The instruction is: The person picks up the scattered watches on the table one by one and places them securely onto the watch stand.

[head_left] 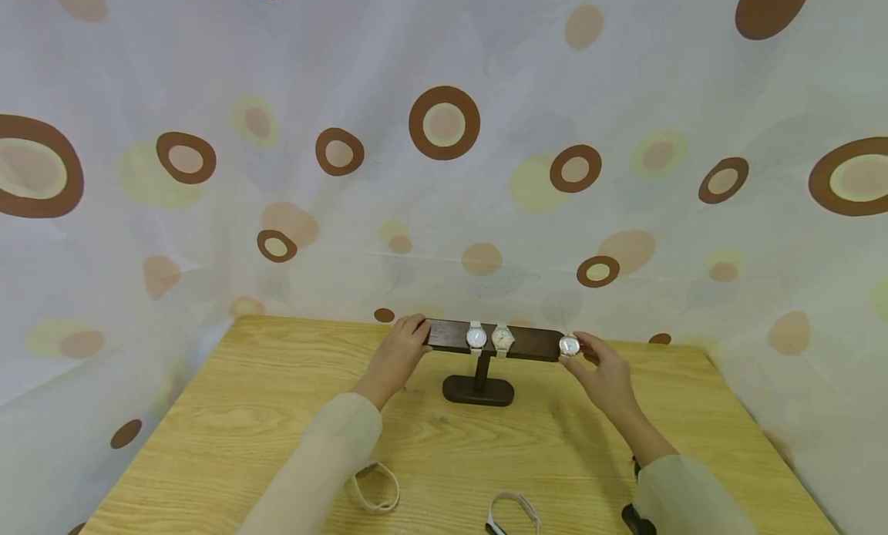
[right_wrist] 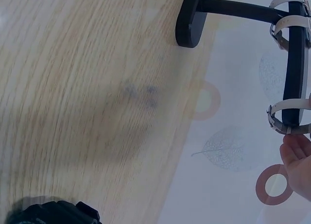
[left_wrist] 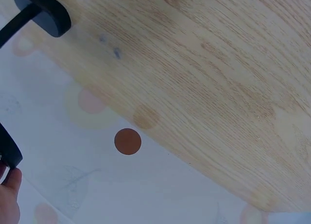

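Observation:
A dark brown watch stand (head_left: pixel 534 342) has a crossbar on a short post and an oval base (head_left: pixel 479 391). My left hand (head_left: pixel 398 358) grips the bar's left end; the left wrist view catches only part of that hand (left_wrist: pixel 9 199) at the bar's tip. Around the bar's middle sit two pale-strapped watches, one white-faced (head_left: pixel 476 337) and one cream-faced (head_left: pixel 502 338). At the right end, my right hand (head_left: pixel 609 377) pinches a third watch (head_left: pixel 569 344). Its light strap (right_wrist: pixel 291 104) loops around the bar's end in the right wrist view.
On the wooden table (head_left: pixel 277 396) nearer me lie a beige-strapped watch (head_left: pixel 378 507), partly behind the left sleeve, and a pale-strapped band (head_left: pixel 513 495). Black watches (head_left: pixel 637 521) are partly covered by the right sleeve. A patterned curtain (head_left: pixel 347 80) hangs behind the table.

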{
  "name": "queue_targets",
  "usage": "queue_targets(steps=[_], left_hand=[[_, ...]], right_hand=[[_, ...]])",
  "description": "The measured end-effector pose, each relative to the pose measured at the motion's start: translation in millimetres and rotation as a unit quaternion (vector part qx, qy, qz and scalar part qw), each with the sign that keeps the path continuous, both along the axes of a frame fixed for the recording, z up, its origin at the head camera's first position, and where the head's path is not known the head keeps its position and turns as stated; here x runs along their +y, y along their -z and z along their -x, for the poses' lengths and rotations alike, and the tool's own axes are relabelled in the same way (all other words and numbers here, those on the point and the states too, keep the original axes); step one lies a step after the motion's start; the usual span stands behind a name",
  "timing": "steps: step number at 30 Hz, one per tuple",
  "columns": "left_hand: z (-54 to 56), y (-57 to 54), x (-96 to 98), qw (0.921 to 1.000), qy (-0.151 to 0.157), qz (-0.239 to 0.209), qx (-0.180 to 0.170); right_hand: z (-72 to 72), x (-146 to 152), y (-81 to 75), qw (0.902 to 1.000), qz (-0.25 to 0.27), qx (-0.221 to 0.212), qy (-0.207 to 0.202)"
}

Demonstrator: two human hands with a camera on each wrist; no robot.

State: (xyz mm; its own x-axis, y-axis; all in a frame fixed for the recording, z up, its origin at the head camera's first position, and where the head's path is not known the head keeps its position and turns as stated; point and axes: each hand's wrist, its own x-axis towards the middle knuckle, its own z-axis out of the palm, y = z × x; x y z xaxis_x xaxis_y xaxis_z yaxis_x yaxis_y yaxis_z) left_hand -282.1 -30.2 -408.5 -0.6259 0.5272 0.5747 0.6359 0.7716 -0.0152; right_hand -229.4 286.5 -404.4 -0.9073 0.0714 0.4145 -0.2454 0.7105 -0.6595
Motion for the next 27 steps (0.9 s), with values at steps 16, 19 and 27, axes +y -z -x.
queue_targets(steps=[16, 19, 27], left_hand=[[5.1, 3.6, -1.8, 0.9997, 0.015, -0.002, -0.021], [4.5, 1.6, -2.1, 0.9993, 0.020, -0.012, -0.029], [3.1, -2.9, -1.7, 0.9975, 0.034, -0.039, -0.049]], right_hand=[[4.0, 6, -2.1, 0.9975, -0.002, -0.062, -0.033], [5.8, 8, -3.0, 0.9972, -0.006, -0.059, -0.045], [13.1, 14, -5.4, 0.9948, -0.009, -0.061, -0.081]])
